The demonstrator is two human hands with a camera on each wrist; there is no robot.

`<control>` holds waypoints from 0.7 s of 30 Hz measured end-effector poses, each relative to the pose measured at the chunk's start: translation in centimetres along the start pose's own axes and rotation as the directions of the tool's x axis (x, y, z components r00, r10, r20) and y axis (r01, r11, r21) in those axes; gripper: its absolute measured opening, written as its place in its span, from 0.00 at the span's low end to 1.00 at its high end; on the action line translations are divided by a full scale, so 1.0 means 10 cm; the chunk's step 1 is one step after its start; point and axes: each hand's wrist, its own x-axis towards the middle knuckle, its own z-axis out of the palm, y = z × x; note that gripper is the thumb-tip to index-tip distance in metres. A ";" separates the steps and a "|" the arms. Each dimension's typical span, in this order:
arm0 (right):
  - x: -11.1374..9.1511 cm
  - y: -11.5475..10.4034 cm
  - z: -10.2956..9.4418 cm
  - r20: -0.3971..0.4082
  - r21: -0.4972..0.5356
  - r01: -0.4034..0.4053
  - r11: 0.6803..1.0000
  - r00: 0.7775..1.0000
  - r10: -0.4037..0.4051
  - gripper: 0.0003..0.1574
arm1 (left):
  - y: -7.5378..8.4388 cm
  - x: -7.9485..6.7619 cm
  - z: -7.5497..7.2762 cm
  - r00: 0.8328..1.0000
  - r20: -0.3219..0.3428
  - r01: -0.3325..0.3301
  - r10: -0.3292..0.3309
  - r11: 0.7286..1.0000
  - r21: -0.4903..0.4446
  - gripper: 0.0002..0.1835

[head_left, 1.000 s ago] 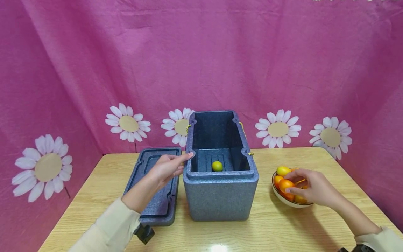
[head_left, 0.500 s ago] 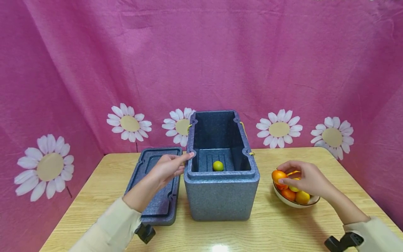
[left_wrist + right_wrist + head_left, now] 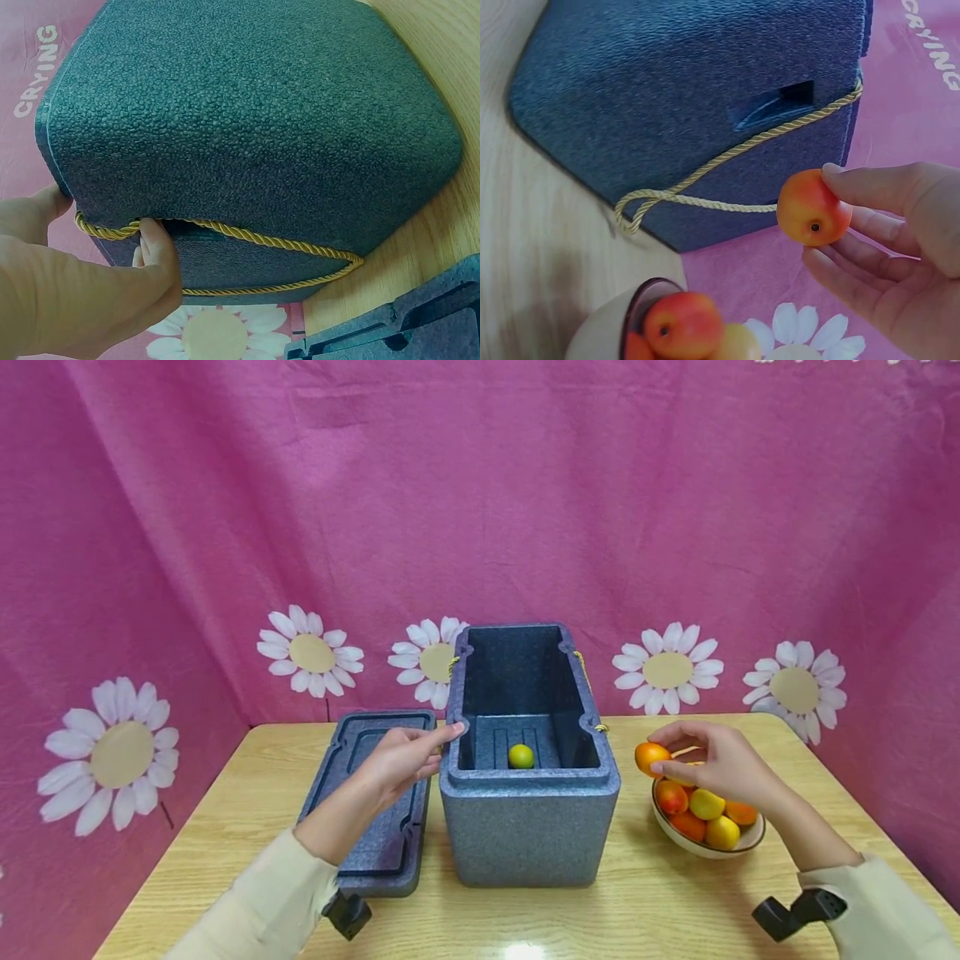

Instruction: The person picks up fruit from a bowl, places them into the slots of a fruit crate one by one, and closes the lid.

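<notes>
My left hand [image 3: 405,758] grips the near left rim of a grey foam box [image 3: 528,839], thumb on top. In the left wrist view its fingers lie at the box's side by a yellow rope [image 3: 255,238]. With thumb and fingertips my right hand [image 3: 723,764] pinches a small orange-red fruit [image 3: 651,759] that has a dark dimple [image 3: 815,226]. This fruit is above the left edge of a cream bowl [image 3: 693,846] with a dark rim. Several orange, red and yellow fruits [image 3: 707,804] fill the bowl. One yellow-green fruit [image 3: 521,757] lies on the floor of the lidless box.
The box's grey lid [image 3: 375,827] lies flat on the wooden table [image 3: 540,922], left of the box. A pink cloth [image 3: 525,510] with white daisies hangs behind and at both sides. Another stretch of yellow rope [image 3: 757,142] crosses the box's right side.
My right hand has lifted the orange-red fruit out of the bowl, moving up and left. More of the fruits in the bowl now show. My left hand stays on the box rim.
</notes>
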 end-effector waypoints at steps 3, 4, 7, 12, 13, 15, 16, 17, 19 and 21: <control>0.04 -0.03 -0.03 -0.005 0.005 0.010 1.000 1.000 -0.010 0.21 | 0.01 0.00 0.00 1.000 -0.003 0.006 -0.006 1.000 0.001 0.47; 0.06 -0.04 -0.04 -0.003 0.015 0.008 1.000 1.000 -0.008 0.21 | 0.01 0.00 0.00 1.000 -0.003 0.008 -0.008 1.000 0.003 0.48; 0.13 -0.07 -0.06 -0.007 0.057 0.012 0.998 1.000 -0.012 0.21 | 0.03 0.00 -0.01 1.000 -0.005 0.019 -0.019 1.000 0.004 0.48; 0.23 -0.14 -0.11 -0.038 0.102 0.034 0.994 0.999 -0.031 0.20 | 0.07 0.04 -0.06 0.999 0.005 0.037 -0.037 0.999 -0.005 0.49; 0.25 -0.16 -0.12 -0.046 0.103 0.039 0.994 0.998 -0.035 0.20 | 0.09 0.04 -0.06 0.999 0.010 0.041 -0.041 0.999 -0.008 0.49; 0.28 -0.19 -0.15 -0.055 0.102 0.040 0.994 0.998 -0.035 0.20 | 0.10 0.05 -0.07 0.998 0.024 0.051 -0.050 0.999 -0.014 0.49; 0.30 -0.21 -0.16 -0.058 0.102 0.042 0.994 0.998 -0.036 0.19 | 0.10 0.05 -0.07 0.998 0.031 0.053 -0.053 0.998 -0.018 0.50; 0.31 -0.22 -0.18 -0.060 0.108 0.045 0.993 0.997 -0.038 0.19 | 0.11 0.05 -0.07 0.998 0.036 0.057 -0.056 0.998 -0.022 0.50; 0.34 -0.25 -0.20 -0.064 0.112 0.056 0.992 0.997 -0.049 0.19 | 0.11 0.05 -0.07 0.997 0.045 0.057 -0.056 0.998 -0.026 0.49; 0.38 -0.28 -0.22 -0.069 0.118 0.076 0.990 0.995 -0.068 0.20 | 0.11 0.05 -0.07 0.997 0.050 0.058 -0.057 0.998 -0.028 0.49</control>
